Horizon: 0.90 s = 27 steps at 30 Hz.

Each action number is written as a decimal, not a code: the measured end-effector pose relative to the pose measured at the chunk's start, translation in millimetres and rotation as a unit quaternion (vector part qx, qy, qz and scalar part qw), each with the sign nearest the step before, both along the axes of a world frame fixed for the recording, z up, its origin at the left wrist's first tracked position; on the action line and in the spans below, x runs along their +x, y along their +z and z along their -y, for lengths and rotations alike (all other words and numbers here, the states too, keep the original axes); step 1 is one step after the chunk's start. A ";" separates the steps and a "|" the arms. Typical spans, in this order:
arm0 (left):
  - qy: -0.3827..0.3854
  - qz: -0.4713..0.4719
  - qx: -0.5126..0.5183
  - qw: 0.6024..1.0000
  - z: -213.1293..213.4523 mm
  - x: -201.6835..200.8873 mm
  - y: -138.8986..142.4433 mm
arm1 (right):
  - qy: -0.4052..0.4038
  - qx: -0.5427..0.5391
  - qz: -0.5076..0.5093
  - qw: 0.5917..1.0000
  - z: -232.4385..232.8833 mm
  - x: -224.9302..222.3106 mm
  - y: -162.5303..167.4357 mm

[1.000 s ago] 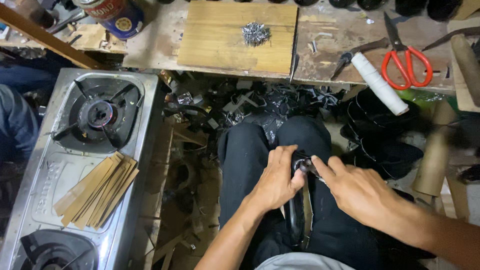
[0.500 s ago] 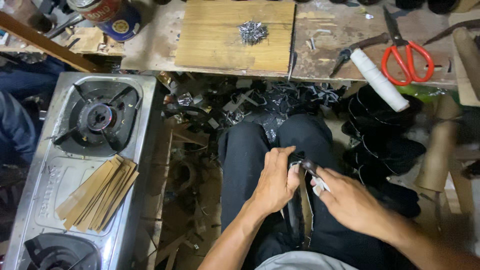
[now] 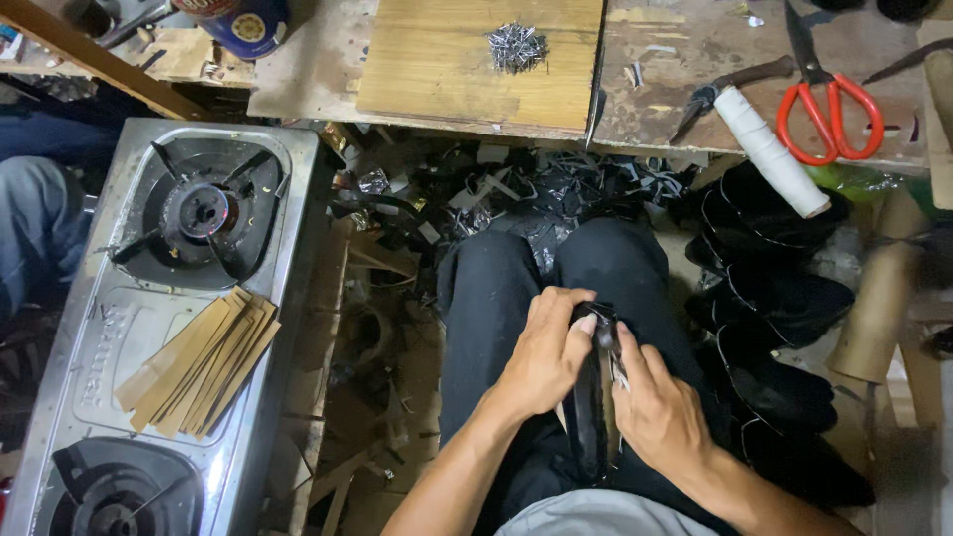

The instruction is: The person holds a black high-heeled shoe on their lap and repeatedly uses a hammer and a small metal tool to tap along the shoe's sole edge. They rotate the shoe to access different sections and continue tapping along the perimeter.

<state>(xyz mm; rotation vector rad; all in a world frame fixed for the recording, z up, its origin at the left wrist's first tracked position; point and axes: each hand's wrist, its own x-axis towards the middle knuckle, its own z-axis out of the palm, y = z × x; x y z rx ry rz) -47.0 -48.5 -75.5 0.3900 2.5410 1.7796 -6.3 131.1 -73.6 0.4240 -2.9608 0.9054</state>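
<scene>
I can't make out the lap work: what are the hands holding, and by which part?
Both the left hand and right hand grip a black shoe piece on the lap, by its upper end.

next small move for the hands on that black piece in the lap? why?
Probably press along the black piece a little further: the left hand grips its top and the right hand pinches its edge, both on the lap, with no tool held.

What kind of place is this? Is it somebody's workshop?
Probably a small shoemaking or leather workshop. Both hands, left hand and right hand, grip a black piece over the lap. Red-handled scissors, a pile of small nails and stacked black cut pieces lie nearby.
</scene>
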 end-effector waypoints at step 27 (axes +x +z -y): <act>0.015 -0.059 0.028 0.998 -0.5 3.3 -1.7 | -0.039 -0.003 0.240 0.970 -17.9 -4.6 15.4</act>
